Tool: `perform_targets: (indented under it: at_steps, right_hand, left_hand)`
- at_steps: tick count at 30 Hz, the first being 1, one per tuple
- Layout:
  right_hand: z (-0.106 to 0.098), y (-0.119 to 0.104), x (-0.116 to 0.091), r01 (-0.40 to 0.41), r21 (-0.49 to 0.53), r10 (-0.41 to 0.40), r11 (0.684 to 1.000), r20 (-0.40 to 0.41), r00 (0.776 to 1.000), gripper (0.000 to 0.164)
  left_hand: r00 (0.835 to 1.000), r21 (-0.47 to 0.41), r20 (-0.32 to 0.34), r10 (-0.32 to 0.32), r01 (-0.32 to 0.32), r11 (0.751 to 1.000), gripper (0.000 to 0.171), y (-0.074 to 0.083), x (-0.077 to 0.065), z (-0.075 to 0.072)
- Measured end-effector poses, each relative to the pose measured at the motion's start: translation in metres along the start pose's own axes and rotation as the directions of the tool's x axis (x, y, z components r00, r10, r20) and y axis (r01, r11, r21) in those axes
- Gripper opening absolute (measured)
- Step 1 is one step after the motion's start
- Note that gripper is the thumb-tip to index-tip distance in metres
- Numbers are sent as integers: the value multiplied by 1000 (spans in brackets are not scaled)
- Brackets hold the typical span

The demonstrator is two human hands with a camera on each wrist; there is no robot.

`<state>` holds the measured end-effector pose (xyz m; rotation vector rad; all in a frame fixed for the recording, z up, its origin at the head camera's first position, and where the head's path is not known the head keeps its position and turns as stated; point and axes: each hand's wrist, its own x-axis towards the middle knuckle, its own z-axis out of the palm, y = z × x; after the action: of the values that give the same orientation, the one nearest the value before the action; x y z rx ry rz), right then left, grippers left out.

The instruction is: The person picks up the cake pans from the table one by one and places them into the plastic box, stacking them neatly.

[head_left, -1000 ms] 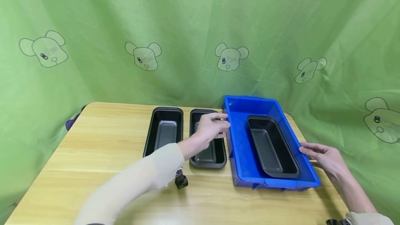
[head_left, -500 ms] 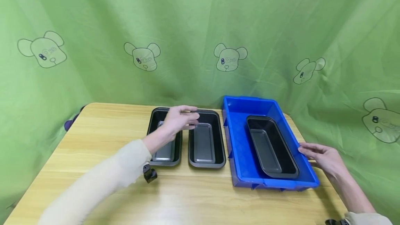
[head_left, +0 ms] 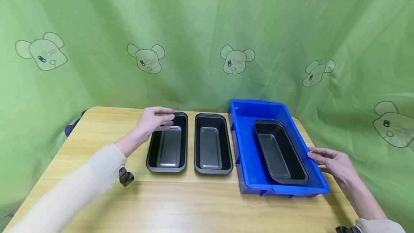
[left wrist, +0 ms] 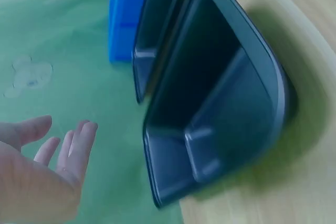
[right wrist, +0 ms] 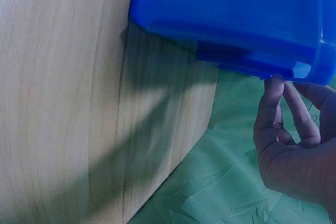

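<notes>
Two dark loaf pans, a left one (head_left: 170,146) and a middle one (head_left: 210,148), stand side by side on the wooden table. A third loaf pan (head_left: 281,154) lies slightly turned inside the blue plastic bin (head_left: 247,161). My left hand (head_left: 154,120) is over the far left corner of the left pan, fingers loosely extended and holding nothing. The left wrist view shows that hand (left wrist: 47,174) apart from the pan. My right hand (head_left: 336,164) touches the bin's right rim with its fingertips, as the right wrist view also shows for the hand (right wrist: 294,140).
The wooden table (head_left: 194,208) extends in front of the pans and to the left. A green curtain (head_left: 194,82) with mouse drawings hangs behind and at both sides. Small black wrist cameras sit on both sleeves, the left camera (head_left: 125,176) close above the table.
My left hand has moved left, from beside the bin across the middle pan to the left pan. My right hand stays at the bin's rim, and the pans and bin stay in place.
</notes>
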<state>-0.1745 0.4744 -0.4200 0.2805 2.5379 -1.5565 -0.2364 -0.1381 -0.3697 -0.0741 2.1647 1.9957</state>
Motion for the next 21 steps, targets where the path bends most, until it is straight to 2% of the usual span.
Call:
perform_targets:
  at_steps: [9, 15, 21]
  right_hand:
    - [0, -1, 0, 2, 1, -2, 1000, -3, 1000, 16]
    - [0, -1, 0, -3, 18, 3, 1000, 5, 1000, 17]
    - [0, -2, -1, -1, 1, 1, 1000, 9, 1000, 17]
  left_hand:
    - [998, 72, -56, -11, 15, 997, 51, -19, 4, -41]
    - [996, 125, -87, -33, 43, 991, 51, -35, 4, -56]
    - [990, 144, -98, -96, 110, 983, 52, -51, 6, -67]
